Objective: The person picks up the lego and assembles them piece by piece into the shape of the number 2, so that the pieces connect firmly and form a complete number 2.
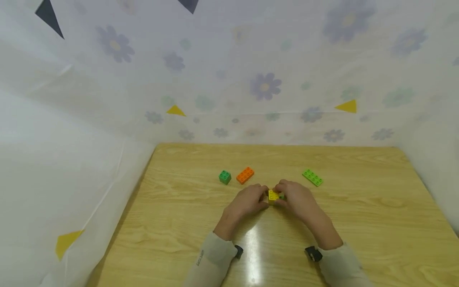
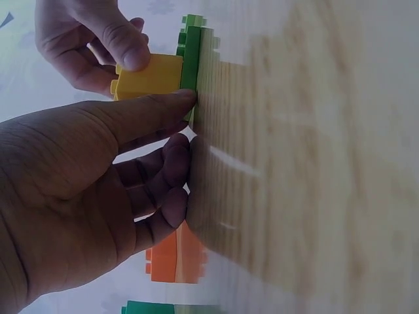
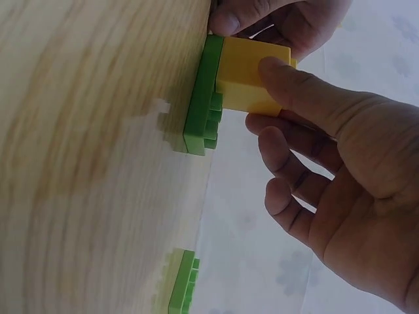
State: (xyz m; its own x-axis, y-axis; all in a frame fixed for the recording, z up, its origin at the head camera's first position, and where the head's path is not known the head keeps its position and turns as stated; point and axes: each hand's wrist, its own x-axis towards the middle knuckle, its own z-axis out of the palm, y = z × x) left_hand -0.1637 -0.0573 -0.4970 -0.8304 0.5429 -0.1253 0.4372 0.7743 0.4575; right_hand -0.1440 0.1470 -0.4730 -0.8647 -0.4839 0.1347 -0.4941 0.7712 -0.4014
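A yellow building brick (image 1: 272, 197) sits on one end of a flat green building brick (image 3: 200, 104), which lies on the table with bare studs at its other end. My right hand (image 1: 297, 199) pinches the yellow brick between thumb and fingers, as the right wrist view shows. My left hand (image 1: 249, 200) holds the covered end of the flat green brick, thumb on the near side and fingers on the far side. In the left wrist view its thumb (image 2: 154, 114) lies right below the yellow brick.
Behind the left hand lie an orange flat brick (image 1: 245, 175) and a dark green square brick (image 1: 224, 177). A light green flat brick (image 1: 312, 177) is beyond the right hand. The wooden table (image 1: 172, 223) meets a flower-patterned curtain (image 1: 222, 87) at the back.
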